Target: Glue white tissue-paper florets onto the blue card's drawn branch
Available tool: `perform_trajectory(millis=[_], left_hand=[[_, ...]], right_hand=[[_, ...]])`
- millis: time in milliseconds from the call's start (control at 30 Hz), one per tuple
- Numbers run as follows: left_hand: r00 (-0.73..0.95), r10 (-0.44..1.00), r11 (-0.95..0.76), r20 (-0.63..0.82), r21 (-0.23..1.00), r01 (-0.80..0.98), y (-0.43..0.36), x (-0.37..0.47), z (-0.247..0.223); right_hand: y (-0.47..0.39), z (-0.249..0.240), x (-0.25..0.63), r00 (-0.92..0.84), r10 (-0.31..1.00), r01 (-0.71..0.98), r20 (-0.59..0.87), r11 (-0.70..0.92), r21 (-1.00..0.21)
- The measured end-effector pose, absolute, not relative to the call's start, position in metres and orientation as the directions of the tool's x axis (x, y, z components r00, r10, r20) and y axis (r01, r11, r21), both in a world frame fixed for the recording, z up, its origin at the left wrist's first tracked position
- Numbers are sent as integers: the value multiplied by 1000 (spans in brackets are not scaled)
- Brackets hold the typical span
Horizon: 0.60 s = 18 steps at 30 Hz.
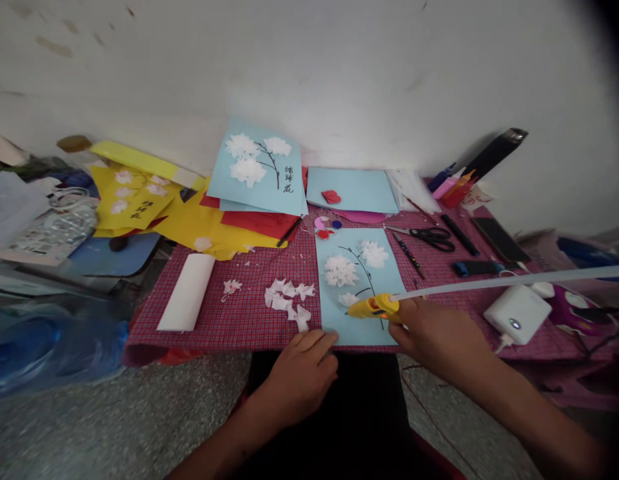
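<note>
Beyond and left of the right grip [400, 320], black handwritten characters — 绣球花 — run down a blue sheet [263, 193]. Farther left of that grip, a yellow sheet [157, 208] bears similar writing, its last character 花 — the others blurred.

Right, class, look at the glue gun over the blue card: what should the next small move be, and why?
Probably the left hand should pick up one loose white paper piece. The right hand holds the glue gun with its nozzle by the lowest flower, which looks smaller than the two above, and that piece lies close to the left fingers.
</note>
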<state>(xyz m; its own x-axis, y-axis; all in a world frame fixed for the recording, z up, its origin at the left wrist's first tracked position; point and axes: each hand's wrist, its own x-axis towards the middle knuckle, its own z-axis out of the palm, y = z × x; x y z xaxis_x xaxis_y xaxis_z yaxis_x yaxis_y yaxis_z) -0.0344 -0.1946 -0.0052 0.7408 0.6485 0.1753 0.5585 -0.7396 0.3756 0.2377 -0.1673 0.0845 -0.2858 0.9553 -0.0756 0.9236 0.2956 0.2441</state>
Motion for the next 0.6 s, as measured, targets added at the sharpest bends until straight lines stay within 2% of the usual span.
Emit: perform_trajectory(millis=[133, 400, 600], left_hand=[[738, 654, -733, 165, 377, 566, -195, -34, -7], [741, 647, -741, 182, 380, 554, -194, -35, -7], [735, 648, -741, 198, 385, 550, -195, -34, -9]], right_hand=[[-166, 86, 239, -250, 968, 937, -10, 245, 248], [-155, 85, 219, -273, 956, 923, -112, 293, 249], [-153, 86, 218, -272, 953, 927, -132, 296, 229]])
